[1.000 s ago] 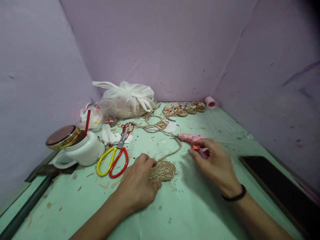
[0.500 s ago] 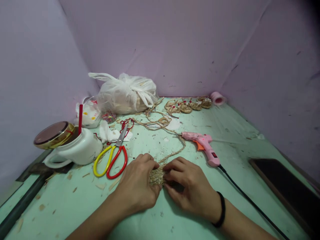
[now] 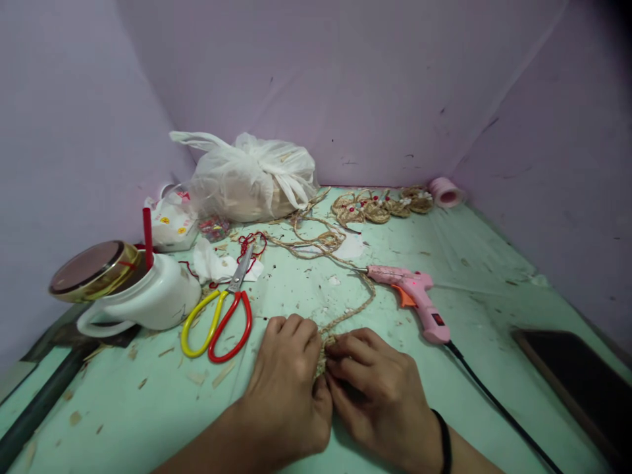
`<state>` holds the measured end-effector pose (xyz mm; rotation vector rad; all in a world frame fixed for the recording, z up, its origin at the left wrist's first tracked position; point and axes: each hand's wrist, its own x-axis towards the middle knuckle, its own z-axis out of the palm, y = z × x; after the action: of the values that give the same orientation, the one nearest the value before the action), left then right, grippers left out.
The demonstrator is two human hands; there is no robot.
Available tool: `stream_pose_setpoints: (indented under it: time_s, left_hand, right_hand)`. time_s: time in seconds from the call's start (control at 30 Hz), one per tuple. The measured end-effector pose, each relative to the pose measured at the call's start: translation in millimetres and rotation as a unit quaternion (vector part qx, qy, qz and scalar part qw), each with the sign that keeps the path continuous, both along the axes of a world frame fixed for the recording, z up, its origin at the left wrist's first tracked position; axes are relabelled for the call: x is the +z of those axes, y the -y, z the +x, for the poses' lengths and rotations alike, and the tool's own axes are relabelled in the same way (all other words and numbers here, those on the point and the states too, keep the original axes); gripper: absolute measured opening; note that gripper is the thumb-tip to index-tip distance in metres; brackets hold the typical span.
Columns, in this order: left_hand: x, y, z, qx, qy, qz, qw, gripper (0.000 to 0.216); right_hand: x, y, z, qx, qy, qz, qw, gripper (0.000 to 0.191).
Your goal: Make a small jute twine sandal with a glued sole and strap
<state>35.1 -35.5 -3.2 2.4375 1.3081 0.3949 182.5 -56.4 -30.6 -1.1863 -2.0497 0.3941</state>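
Note:
Between my two hands is a small piece of coiled braided straw cord [image 3: 322, 359], mostly covered by my fingers. My left hand [image 3: 291, 378] is closed over its left side. My right hand [image 3: 380, 388], a black band at its wrist, pinches its right edge. From the piece a braided straw cord [image 3: 348, 315] runs up and back to a loose heap of the same cord [image 3: 316, 240]. Scissors [image 3: 230, 306] with one yellow and one red handle lie left of my left hand. A pink glue gun [image 3: 415, 293] with an orange trigger rests to the right, apart from my right hand.
At left, a tipped white mug [image 3: 160, 296] carries a gold-rimmed round lid, near a hammer [image 3: 54, 388]. Behind are a tied plastic bag [image 3: 257, 178], coiled straw pieces with beads [image 3: 378, 207] and a pink roll [image 3: 446, 193]. A phone [image 3: 573, 378] lies right; straw scraps litter the left.
Both hands have shifted slightly down, and the left hand has turned and covers more of the straw piece. The view has moved a little; the surrounding objects stay put.

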Motion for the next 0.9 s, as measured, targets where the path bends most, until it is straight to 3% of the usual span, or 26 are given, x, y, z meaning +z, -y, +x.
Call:
stream_pose_setpoints:
  time_s: [0.2,0.33,0.43,0.5,0.7,0.77,0.83,0.9]
  left_hand:
    - [3.0,-0.2,-3.3,-0.006,-0.026,0.02,0.999,0.015]
    - [9.8,-2.9,-13.8,0.006,0.02,0.008,1.0,0.024]
    - [12.3,-8.9,-21.6,0.103,0.058,0.013,0.993,0.032]
    - [11.8,-13.3,-25.4,0.16,0.031,-0.02,0.986,0.026]
    - [9.3,-15.2,-26.3,0.126,-0.046,-0.068,0.989,0.02]
    - [10.5,-13.0,-24.9,0.128,-0.04,-0.08,0.988,0.017]
    - [12.2,-10.8,-24.1,0.135,-0.024,-0.099,0.986,0.016]
    - [13.1,-9.6,-24.1,0.143,-0.009,-0.13,0.981,0.016]
  right_hand:
    - [-0.1,-0.5,1.7,-0.009,0.034,0.008,0.999,0.009]
    - [3.3,-2.1,5.7,0.014,0.049,-0.01,0.999,0.007]
    - [3.8,-2.0,8.9,0.017,0.05,-0.017,0.998,0.007]
    - [2.8,-1.9,10.3,0.025,0.043,-0.02,0.999,0.007]
    - [6.5,-3.1,15.4,0.034,0.027,0.004,0.999,0.023]
    - [12.8,-5.6,24.7,-0.037,0.033,0.057,0.997,0.023]
    - [20.7,-9.6,40.3,-0.195,0.068,0.084,0.975,0.023]
    - [27.9,-15.0,59.3,-0.36,0.145,0.009,0.922,0.032]
